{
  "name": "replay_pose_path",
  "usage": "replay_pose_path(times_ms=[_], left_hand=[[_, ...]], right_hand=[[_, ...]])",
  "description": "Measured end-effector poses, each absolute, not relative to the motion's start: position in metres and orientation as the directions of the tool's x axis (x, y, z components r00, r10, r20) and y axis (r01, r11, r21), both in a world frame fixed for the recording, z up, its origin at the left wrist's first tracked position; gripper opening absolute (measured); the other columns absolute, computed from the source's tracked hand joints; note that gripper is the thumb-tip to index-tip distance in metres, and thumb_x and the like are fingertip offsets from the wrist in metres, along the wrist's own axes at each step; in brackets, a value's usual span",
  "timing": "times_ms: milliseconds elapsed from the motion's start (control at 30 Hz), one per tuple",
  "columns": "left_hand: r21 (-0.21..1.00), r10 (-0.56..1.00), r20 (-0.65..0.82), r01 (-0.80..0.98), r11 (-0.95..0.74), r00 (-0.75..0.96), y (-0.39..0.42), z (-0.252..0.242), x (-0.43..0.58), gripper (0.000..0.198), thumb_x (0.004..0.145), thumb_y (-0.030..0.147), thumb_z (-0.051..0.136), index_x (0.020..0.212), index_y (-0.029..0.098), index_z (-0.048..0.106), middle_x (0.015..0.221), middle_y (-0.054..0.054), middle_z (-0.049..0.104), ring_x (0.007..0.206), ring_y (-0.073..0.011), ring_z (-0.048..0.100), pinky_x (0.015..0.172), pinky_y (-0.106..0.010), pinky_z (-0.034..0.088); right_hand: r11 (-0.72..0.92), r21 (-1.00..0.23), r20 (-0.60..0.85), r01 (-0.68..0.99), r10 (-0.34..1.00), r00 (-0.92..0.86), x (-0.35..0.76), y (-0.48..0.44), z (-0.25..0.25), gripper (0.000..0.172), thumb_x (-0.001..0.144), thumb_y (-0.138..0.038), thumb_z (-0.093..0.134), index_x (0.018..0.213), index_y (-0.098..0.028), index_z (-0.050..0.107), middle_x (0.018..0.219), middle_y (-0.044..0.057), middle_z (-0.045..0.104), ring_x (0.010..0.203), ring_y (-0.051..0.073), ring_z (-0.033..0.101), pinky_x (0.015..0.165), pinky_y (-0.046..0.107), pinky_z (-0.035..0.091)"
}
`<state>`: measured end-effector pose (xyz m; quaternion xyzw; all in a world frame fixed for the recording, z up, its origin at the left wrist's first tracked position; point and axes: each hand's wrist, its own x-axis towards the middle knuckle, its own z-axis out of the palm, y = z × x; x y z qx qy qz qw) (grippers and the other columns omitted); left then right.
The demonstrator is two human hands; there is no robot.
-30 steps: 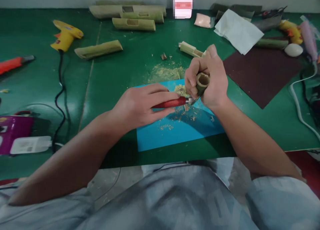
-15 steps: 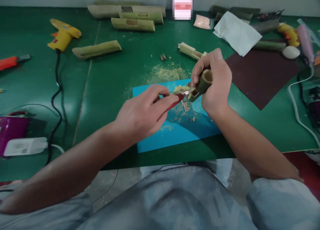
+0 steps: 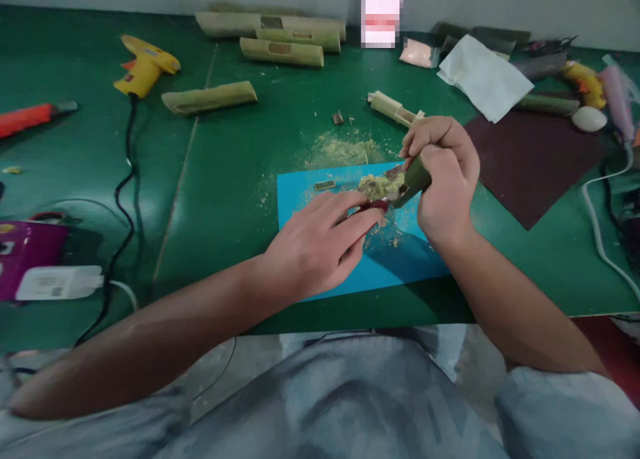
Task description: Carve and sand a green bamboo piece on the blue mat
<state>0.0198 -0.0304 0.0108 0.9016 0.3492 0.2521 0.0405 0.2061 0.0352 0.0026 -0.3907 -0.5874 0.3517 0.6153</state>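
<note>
My left hand (image 3: 320,242) is closed round a red-handled craft knife (image 3: 376,207). Its short blade meets the notched lower part of a bamboo tube (image 3: 414,178). My right hand (image 3: 447,179) grips that tube, which is tilted, with the fingers behind it and the thumb along its upper end. Under both hands lies a blue sheet (image 3: 400,266) strewn with shavings (image 3: 373,184). A small rectangular bamboo piece (image 3: 325,186) rests on the sheet beyond my left hand.
Cut bamboo tubes (image 3: 283,51) lie at the back, with another bamboo piece (image 3: 210,98) nearer. A yellow glue gun (image 3: 145,66) and red-handled tool (image 3: 30,119) are left. At right are a dark brown sheet (image 3: 530,172), white paper (image 3: 485,78) and a white cable (image 3: 595,212).
The bamboo tube has turned in my right hand, so its open end no longer faces me. My left hand has shifted right and slightly down with the knife. The whole view has shifted slightly.
</note>
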Motion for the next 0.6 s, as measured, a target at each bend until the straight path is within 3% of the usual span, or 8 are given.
replay_pose_path(times_ms=[100,200,300,400,533,600], left_hand=[[0.265,0.661,0.435,0.615,-0.743,0.612,-0.0299,0.0108,0.0213,0.031,0.093,0.017,0.051,0.123,0.018,0.061,0.121,-0.015,0.065,0.106,-0.0261,0.065,0.087,-0.04,0.055],[0.269,0.685,0.439,0.643,-0.717,0.581,-0.0298,0.0123,0.0235,0.028,0.094,0.018,0.052,0.12,0.019,0.062,0.118,-0.014,0.066,0.105,-0.025,0.066,0.086,-0.039,0.055],[0.278,0.704,0.441,0.661,-0.697,0.557,-0.0306,0.015,0.0265,0.023,0.095,0.021,0.054,0.116,0.019,0.065,0.114,-0.013,0.067,0.103,-0.0247,0.065,0.086,-0.04,0.055],[0.297,0.714,0.437,0.662,-0.688,0.546,-0.0313,0.0175,0.0287,0.019,0.095,0.023,0.055,0.109,0.018,0.067,0.112,-0.013,0.066,0.101,-0.0247,0.065,0.088,-0.042,0.054],[0.353,0.771,0.383,0.691,-0.631,0.509,-0.0308,0.0175,0.0289,0.024,0.094,0.022,0.055,0.113,0.018,0.068,0.113,-0.013,0.063,0.095,-0.0233,0.063,0.085,-0.041,0.054],[0.391,0.802,0.335,0.702,-0.595,0.494,-0.0298,0.0166,0.0283,0.029,0.093,0.02,0.054,0.119,0.02,0.067,0.115,-0.013,0.061,0.093,-0.0224,0.062,0.082,-0.039,0.054]], right_hand=[[0.455,-0.889,0.458,0.052,0.888,0.051,0.2091,0.0395,0.0022,0.021,0.092,-0.042,0.051,0.075,-0.029,0.051,0.094,0.003,0.061,0.082,0.023,0.059,0.068,0.038,0.05],[0.45,-0.893,0.449,-0.011,0.893,0.031,0.21,0.0416,0.0026,0.018,0.09,-0.037,0.057,0.075,-0.029,0.052,0.1,0.002,0.064,0.08,0.021,0.062,0.065,0.037,0.051],[0.465,-0.874,0.469,-0.139,0.883,0.005,0.2072,0.0418,0.0021,0.017,0.088,-0.027,0.057,0.071,-0.028,0.052,0.084,0.0,0.064,0.064,0.017,0.06,0.058,0.035,0.049],[0.429,-0.889,0.437,-0.161,0.899,-0.012,0.2039,0.041,0.001,0.017,0.088,-0.024,0.055,0.072,-0.029,0.053,0.062,-0.004,0.055,0.051,0.015,0.052,0.051,0.034,0.045],[0.332,-0.935,0.335,-0.124,0.942,-0.004,0.2021,0.0398,0.0003,0.015,0.088,-0.032,0.06,0.075,-0.029,0.052,0.059,-0.003,0.052,0.054,0.017,0.054,0.054,0.035,0.048],[0.351,-0.929,0.35,-0.116,0.936,0.027,0.2008,0.0389,0.0007,0.015,0.088,-0.031,0.059,0.075,-0.029,0.051,0.06,-0.003,0.052,0.055,0.017,0.053,0.056,0.035,0.048]])
